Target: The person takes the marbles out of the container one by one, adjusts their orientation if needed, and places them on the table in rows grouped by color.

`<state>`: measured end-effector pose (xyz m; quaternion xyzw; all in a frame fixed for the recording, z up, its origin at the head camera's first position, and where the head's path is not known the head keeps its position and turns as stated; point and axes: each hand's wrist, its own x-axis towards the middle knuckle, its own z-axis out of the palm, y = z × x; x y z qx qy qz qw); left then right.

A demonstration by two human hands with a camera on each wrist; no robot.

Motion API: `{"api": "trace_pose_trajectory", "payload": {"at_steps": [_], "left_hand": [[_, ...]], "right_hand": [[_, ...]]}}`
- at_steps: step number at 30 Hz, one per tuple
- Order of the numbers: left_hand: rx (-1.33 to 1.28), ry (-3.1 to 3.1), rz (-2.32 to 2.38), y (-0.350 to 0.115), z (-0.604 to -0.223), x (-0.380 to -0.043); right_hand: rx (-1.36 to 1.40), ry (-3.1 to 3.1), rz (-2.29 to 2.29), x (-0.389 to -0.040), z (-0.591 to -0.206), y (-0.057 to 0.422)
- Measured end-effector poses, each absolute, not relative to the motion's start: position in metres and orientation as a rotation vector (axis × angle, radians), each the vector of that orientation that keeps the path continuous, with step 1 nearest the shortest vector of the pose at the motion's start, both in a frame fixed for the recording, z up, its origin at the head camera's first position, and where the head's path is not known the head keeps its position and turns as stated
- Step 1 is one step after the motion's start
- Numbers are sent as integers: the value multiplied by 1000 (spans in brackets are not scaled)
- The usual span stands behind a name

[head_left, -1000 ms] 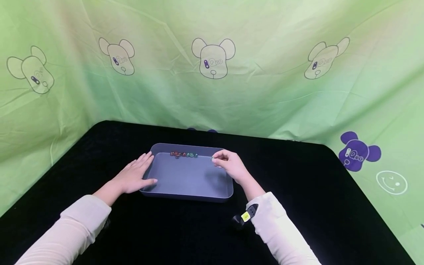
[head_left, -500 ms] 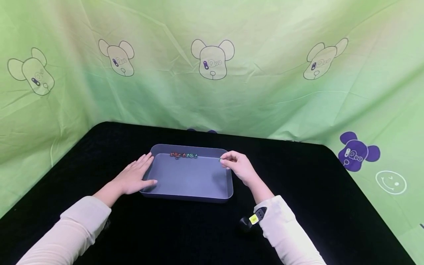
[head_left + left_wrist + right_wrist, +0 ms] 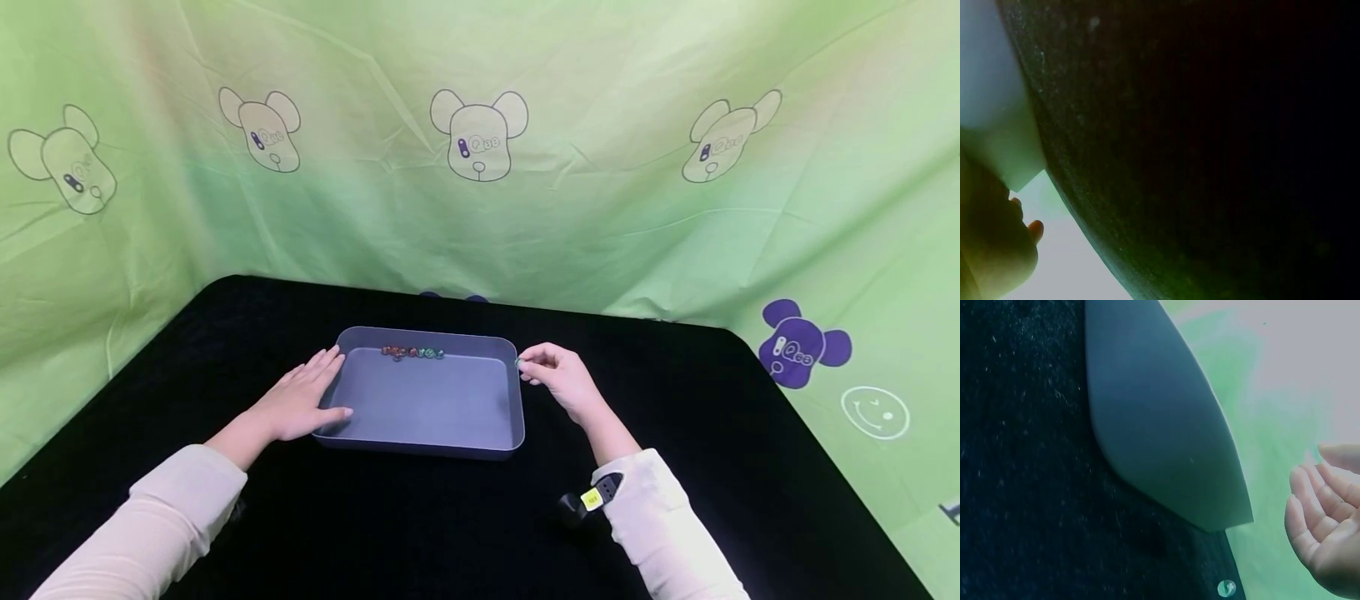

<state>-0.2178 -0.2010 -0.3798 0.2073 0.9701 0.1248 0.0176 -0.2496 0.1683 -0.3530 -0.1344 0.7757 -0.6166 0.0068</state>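
Hanging behind, a pale green fabric backdrop printed with bear heads borders a table covered in black velvety cloth, which bears a shallow blue-grey rectangular tray. The left hand rests straight-fingered on the tray's left rim; the right hand, just beside its right rim, pinches a small green ball. Small red and green glassy balls line the far inner wall; one clear ball lies outside.

Marbles too small for a sure count; tray (right wrist view) cropped at top.
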Motion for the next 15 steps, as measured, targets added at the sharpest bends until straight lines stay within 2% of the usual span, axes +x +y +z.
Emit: {"api": "trace_pose_trajectory", "payload": {"at_steps": [15], "left_hand": [[639, 3008, 378, -202, -381, -220]], "right_hand": [[-313, 2433, -1961, -251, -359, 189]]}}
